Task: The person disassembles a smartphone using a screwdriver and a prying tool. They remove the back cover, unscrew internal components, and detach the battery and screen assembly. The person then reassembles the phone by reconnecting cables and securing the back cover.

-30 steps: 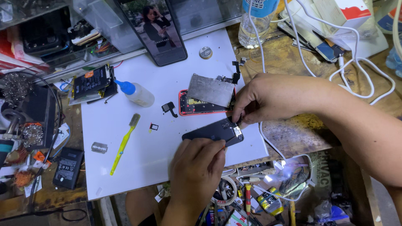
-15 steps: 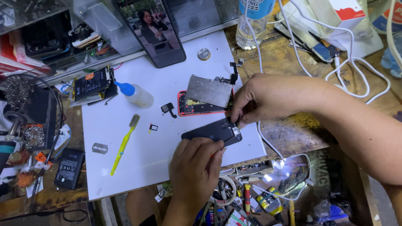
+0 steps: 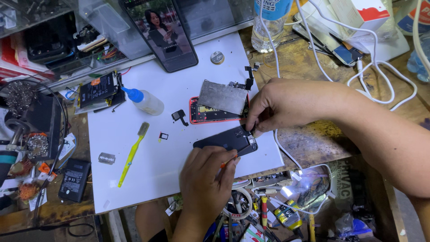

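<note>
Cluttered repair counter with a white mat on top. Nearest, the left hand is curled around a thin orange-tipped tool, poking at the black screen panel lying at the mat's front edge. The right hand pinches that panel's corner, fingers nearly closed. Teardown looks well along: the red phone shell sits open just behind with its metal shield loose on it, small parts scattered. Farther back: a blue-capped glue bottle, a black battery with an orange label, a white-and-red box.
</note>
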